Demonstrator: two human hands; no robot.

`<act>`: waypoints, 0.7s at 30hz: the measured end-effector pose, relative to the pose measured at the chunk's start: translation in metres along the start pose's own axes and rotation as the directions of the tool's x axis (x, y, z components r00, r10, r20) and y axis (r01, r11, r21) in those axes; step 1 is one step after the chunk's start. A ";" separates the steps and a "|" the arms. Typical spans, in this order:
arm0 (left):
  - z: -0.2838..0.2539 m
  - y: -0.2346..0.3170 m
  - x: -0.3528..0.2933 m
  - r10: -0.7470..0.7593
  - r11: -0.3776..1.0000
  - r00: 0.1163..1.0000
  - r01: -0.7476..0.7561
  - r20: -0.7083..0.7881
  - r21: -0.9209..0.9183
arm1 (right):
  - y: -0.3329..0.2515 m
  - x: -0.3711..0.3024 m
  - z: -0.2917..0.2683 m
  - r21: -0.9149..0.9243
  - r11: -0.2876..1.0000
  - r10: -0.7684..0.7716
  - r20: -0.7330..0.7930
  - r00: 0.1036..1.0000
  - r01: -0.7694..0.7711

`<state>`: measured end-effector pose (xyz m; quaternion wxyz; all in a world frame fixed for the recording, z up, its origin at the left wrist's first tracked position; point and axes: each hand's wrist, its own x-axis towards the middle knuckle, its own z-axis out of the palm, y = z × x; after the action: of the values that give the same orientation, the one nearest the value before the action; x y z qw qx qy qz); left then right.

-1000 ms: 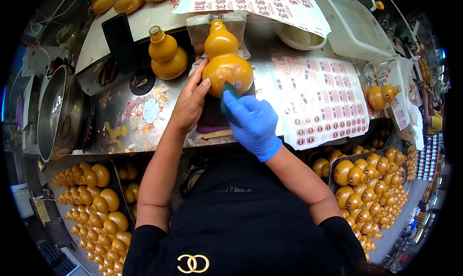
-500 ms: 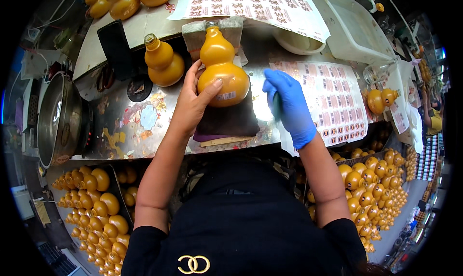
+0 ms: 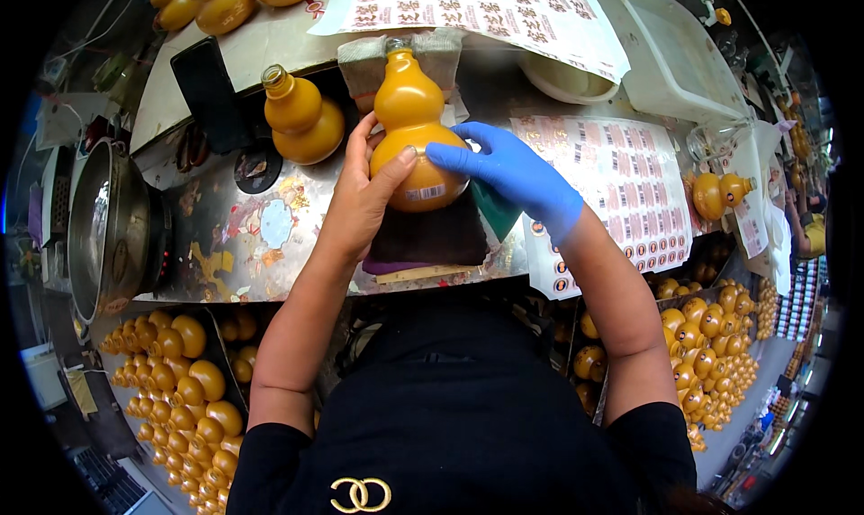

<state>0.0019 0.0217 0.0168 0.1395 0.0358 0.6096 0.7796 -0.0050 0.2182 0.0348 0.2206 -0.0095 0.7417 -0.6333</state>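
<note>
A yellow gourd-shaped bottle (image 3: 409, 101) lies tilted with its clear neck against a cloth-wrapped block (image 3: 440, 65). Its round base rests over a dark pad (image 3: 427, 240), and a small barcode label (image 3: 425, 193) shows near the bottom. My bare left hand (image 3: 364, 187) grips the base from the left, thumb on top. From the right, my blue-gloved right hand (image 3: 508, 173) clasps the same base, thumb across its front. A flat green piece (image 3: 498, 211) shows under the right palm; how it is held is hidden.
Another gourd bottle (image 3: 303, 119) stands left beside a black phone (image 3: 211, 97). Label sheets (image 3: 621, 187) lie right, with more sheets (image 3: 477, 7) at the back. A metal pan (image 3: 94, 232) sits far left. Crates of gourd bottles (image 3: 184, 398) flank me below the bench.
My right hand has moved left onto the bottle from beside it. The green piece has come along with it. My left hand keeps its grip.
</note>
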 end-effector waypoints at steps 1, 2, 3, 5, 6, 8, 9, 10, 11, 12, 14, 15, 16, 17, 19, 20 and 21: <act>0.000 0.000 0.001 -0.009 1.000 1.000 0.009 0.003 -0.008 | 0.000 0.000 0.000 0.001 1.000 0.002 -0.004 1.000 -0.002; 0.000 0.000 0.002 -0.018 1.000 1.000 0.018 0.006 -0.016 | 0.001 0.001 -0.001 0.003 1.000 0.005 -0.008 1.000 -0.004; 0.000 0.000 0.003 -0.027 0.999 1.000 0.027 0.009 -0.025 | 0.001 0.001 -0.001 0.002 1.000 0.005 -0.011 1.000 -0.005; -0.001 0.000 0.005 -0.037 0.998 0.999 0.038 0.012 -0.043 | 0.002 0.002 -0.001 0.001 1.000 0.001 -0.017 1.000 -0.001; -0.001 0.000 0.007 -0.042 0.998 0.999 0.043 0.014 -0.053 | 0.003 0.002 -0.001 -0.005 1.000 -0.003 -0.026 1.000 0.003; -0.003 0.004 0.010 -0.038 0.999 0.999 0.038 -0.009 -0.035 | 0.006 0.003 -0.002 -0.018 1.000 -0.012 -0.044 0.999 0.012; -0.002 0.006 0.011 -0.036 0.999 0.999 0.035 -0.020 -0.026 | 0.010 0.004 -0.001 0.010 1.000 -0.022 -0.050 0.998 0.022; -0.001 0.006 0.012 -0.012 0.999 1.000 0.013 -0.015 0.049 | 0.015 0.005 0.000 0.038 0.999 -0.030 -0.056 0.998 0.033; 0.003 0.007 0.012 0.012 0.992 1.000 -0.011 -0.008 0.124 | 0.017 0.005 0.000 0.065 0.997 -0.039 -0.063 0.997 0.043; 0.005 0.008 0.012 0.035 0.980 0.999 -0.034 0.001 0.198 | 0.016 0.003 0.001 0.057 0.997 -0.042 -0.075 0.996 0.046; 0.005 0.013 0.015 0.011 0.984 1.000 -0.013 0.013 0.180 | 0.012 -0.003 0.002 0.042 0.998 -0.049 -0.096 0.994 0.053; 0.004 0.014 0.017 0.000 0.985 1.000 -0.003 0.019 0.171 | 0.014 -0.003 0.002 0.048 0.997 -0.054 -0.093 0.994 0.058; 0.003 0.014 0.018 -0.010 0.986 1.000 0.006 0.022 0.165 | 0.017 -0.002 0.001 0.054 0.997 -0.058 -0.091 0.994 0.063; 0.002 0.014 0.020 -0.018 0.987 1.000 0.014 0.024 0.158 | 0.018 -0.002 0.001 0.060 0.996 -0.062 -0.089 0.994 0.067; 0.000 0.014 0.022 -0.049 0.988 0.998 0.045 0.025 0.147 | 0.017 -0.003 0.002 0.079 0.994 -0.064 -0.092 0.994 0.071; 0.000 0.016 0.022 -0.071 0.987 0.997 0.067 0.022 0.143 | 0.016 -0.004 0.003 0.088 0.993 -0.065 -0.094 0.993 0.074; -0.001 0.016 0.022 -0.093 0.986 0.996 0.089 0.020 0.138 | 0.014 -0.006 0.006 0.053 0.994 -0.087 -0.111 0.990 0.093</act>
<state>-0.0224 0.0227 0.0297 0.1800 0.0277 0.6608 0.7281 0.0061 0.2171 0.0231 0.1514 -0.0021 0.7329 -0.6633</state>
